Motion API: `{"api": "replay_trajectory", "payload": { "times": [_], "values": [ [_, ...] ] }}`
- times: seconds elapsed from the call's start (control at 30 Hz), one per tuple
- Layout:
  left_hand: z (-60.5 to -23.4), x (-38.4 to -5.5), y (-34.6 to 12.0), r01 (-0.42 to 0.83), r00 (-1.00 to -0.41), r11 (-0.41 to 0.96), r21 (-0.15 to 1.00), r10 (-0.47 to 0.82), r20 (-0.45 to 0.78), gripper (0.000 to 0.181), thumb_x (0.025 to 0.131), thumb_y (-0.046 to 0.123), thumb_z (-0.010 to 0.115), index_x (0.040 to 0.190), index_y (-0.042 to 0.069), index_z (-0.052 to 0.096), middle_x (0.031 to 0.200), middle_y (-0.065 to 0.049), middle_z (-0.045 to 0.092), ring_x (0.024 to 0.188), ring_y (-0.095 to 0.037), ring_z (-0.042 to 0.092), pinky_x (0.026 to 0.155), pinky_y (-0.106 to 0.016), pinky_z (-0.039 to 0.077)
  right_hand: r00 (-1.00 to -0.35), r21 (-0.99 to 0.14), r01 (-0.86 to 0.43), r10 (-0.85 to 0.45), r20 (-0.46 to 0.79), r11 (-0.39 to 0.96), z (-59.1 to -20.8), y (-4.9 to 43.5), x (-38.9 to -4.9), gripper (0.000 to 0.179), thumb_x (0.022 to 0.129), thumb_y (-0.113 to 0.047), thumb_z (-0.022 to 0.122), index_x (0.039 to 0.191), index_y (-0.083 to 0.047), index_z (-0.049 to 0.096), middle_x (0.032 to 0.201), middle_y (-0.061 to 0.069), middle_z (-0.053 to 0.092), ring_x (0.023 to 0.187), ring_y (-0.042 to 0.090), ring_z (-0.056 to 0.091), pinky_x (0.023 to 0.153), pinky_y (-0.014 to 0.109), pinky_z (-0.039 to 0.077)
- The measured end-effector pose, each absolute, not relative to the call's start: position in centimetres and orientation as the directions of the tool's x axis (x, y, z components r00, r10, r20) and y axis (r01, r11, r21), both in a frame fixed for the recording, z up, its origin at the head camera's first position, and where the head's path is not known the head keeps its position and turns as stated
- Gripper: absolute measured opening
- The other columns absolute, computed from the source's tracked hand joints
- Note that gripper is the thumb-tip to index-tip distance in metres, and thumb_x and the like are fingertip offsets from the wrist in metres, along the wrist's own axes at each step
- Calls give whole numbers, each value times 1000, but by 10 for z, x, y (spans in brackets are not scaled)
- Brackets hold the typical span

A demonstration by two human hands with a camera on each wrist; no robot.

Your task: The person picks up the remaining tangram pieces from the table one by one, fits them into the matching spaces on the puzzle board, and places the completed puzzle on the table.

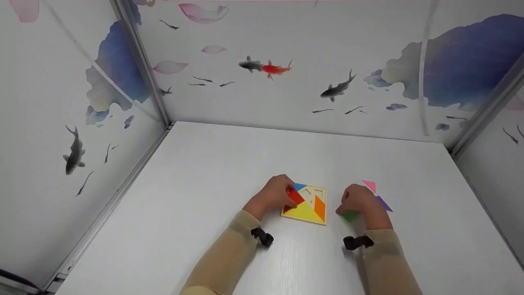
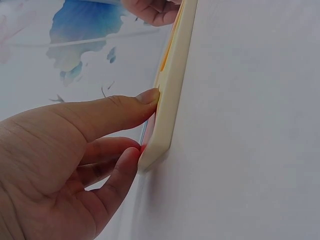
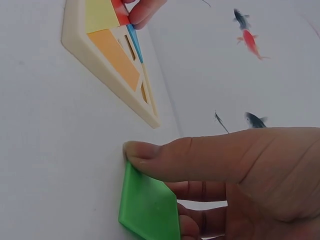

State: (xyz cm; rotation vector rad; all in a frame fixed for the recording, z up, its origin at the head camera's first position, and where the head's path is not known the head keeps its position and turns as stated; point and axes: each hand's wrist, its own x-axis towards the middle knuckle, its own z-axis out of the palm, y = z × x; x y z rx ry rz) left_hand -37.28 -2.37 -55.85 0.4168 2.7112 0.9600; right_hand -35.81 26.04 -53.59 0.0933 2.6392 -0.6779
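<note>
White table (image 1: pixel 204 184): the board and the loose pieces are borne on it, within easy reach of both hands.
Puzzle board (image 2: pixel 170 100): laid flat between the hands, its recesses partly filled.
Left hand (image 1: pixel 278 191): the board's left side is gripped by thumb and curled fingers, presumably so that sliding is prevented.
Right hand (image 1: pixel 360 200): the green piece (image 3: pixel 150 202) is pinched by thumb and fingers, just right of the board, probably for easy turning.
Seated pieces: yellow triangle (image 1: pixel 303 212), red piece (image 1: pixel 295 196), orange piece (image 1: pixel 319 209) and blue piece (image 1: pixel 299 186) are framed by the board.
Loose pieces: purple piece (image 1: pixel 384 203) and pink triangle (image 1: pixel 370 185) are set beside the right hand, apparently kept handy.
</note>
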Motion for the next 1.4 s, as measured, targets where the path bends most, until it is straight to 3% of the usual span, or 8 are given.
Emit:
{"api": "replay_trajectory", "payload": {
  "times": [0.23,0.5,0.97,1.17,1.4],
  "values": [
    [-560,-373,-24,198,-930,737,646,349,-113,55,83,27,93,130,8,71,130,0,63,114,-17,55,105,-32,52,-921,-438,153,-32,-388,886,-538,262,-359,31,81,-28,92,91,-6,72,85,7,66,82,24,59,72,32,54],
    [-559,-372,-23,165,-934,745,646,329,-141,60,84,27,92,137,11,68,133,0,61,118,-18,54,108,-34,52,-920,-459,162,-35,-391,874,-536,262,-359,29,85,-27,89,96,-5,73,88,9,67,82,25,59,72,32,54],
    [-559,-374,-24,205,-924,746,634,362,-127,56,84,27,92,133,10,70,133,0,61,117,-18,54,107,-33,52,-908,-528,148,-97,-408,836,-535,266,-361,17,96,-21,77,104,-5,77,90,8,70,83,24,61,74,31,54],
    [-558,-373,-25,228,-921,745,628,374,-110,53,84,26,92,129,8,71,131,-1,62,116,-18,55,106,-32,53,-911,-561,132,-123,-394,817,-537,268,-361,14,96,-20,76,98,-6,77,81,5,66,77,21,59,70,29,52],
    [-559,-373,-25,221,-922,743,631,371,-114,54,84,26,92,130,9,70,131,-1,62,116,-18,55,105,-32,53,-917,-600,157,-110,-384,784,-540,271,-363,18,97,-23,77,104,-7,77,88,7,68,82,23,61,74,30,54]
  ]
}}
